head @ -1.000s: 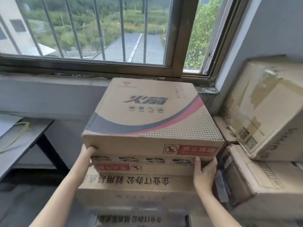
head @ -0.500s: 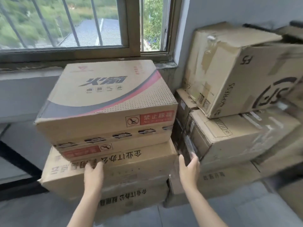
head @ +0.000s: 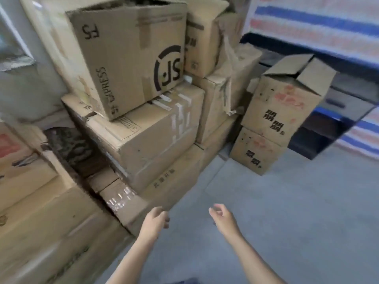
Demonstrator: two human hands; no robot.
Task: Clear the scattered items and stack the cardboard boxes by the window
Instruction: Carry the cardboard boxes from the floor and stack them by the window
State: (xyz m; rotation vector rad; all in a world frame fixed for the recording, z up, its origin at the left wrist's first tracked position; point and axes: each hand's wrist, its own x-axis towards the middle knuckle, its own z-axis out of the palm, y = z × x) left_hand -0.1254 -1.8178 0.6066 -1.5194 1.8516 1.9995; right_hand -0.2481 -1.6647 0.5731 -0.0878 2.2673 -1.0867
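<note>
Head view: both hands sit low in frame over the grey floor point(head: 287, 222). The left hand point(head: 155, 220) has a slack grip, fingers loosely curled, holding nothing. It lies just beside the corner of the nearest cardboard stack point(head: 51, 232), which is blurred; I cannot tell whether they touch. The right hand point(head: 222, 217) also has a relaxed, half-curled grip, holds nothing, and is apart from every box.

Box positions, as I read them:

1. The SF Express box point(head: 127, 58) sits skewed on top of the pile at the grey wall point(head: 30, 89). Its top appears open.
2. It rests on a taped box point(head: 147, 138), which overhangs a flat printed box point(head: 174, 181) on the floor.
3. Behind and to the right stands a tall box with torn tape point(head: 223, 93), touching the pile.
4. Further right, an open-flap box point(head: 281, 107) with dark characters and red print stands on a matching lower box point(head: 256, 150). This pair stands near the main pile.

A dark shelf unit point(head: 338, 99) stands just behind that pair, and a striped tarp point(head: 317, 21) hangs beyond it.
</note>
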